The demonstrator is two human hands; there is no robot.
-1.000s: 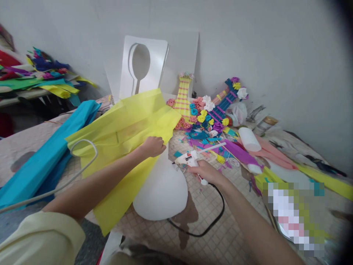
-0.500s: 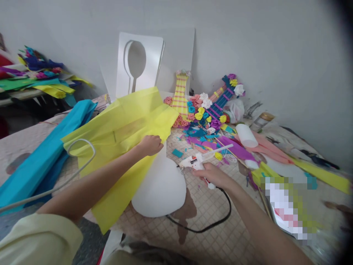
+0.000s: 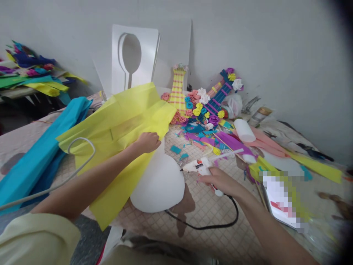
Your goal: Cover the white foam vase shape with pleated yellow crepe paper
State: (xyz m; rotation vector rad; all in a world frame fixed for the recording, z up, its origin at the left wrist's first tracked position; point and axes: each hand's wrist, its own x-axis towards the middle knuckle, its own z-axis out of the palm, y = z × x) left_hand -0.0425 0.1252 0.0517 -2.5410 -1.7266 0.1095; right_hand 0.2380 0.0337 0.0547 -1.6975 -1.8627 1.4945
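Observation:
My left hand (image 3: 149, 142) is closed in a fist on a large sheet of yellow crepe paper (image 3: 118, 121), its fingertips hidden. The sheet drapes across the table and covers part of a white rounded board (image 3: 160, 186), whose lower end shows bare. My right hand (image 3: 220, 180) is wrapped around the handle of a white hot glue gun (image 3: 197, 166) with a clear glue stick out of its back. The nozzle points left, near the board's right edge. A black cord (image 3: 209, 227) loops from the gun's handle toward the board.
Blue crepe paper (image 3: 44, 147) lies at left, crossed by a white cable (image 3: 92, 154). Two flower-trimmed paper guitars (image 3: 178, 92) stand by the wall beside a white cut-out panel (image 3: 151, 55). Coloured scraps (image 3: 176, 149), a white roll (image 3: 244, 130) and a phone (image 3: 275, 195) lie at right.
The glue gun has moved a little to the right, away from the white board. My left hand stays on the yellow sheet, and the whole view has shifted slightly.

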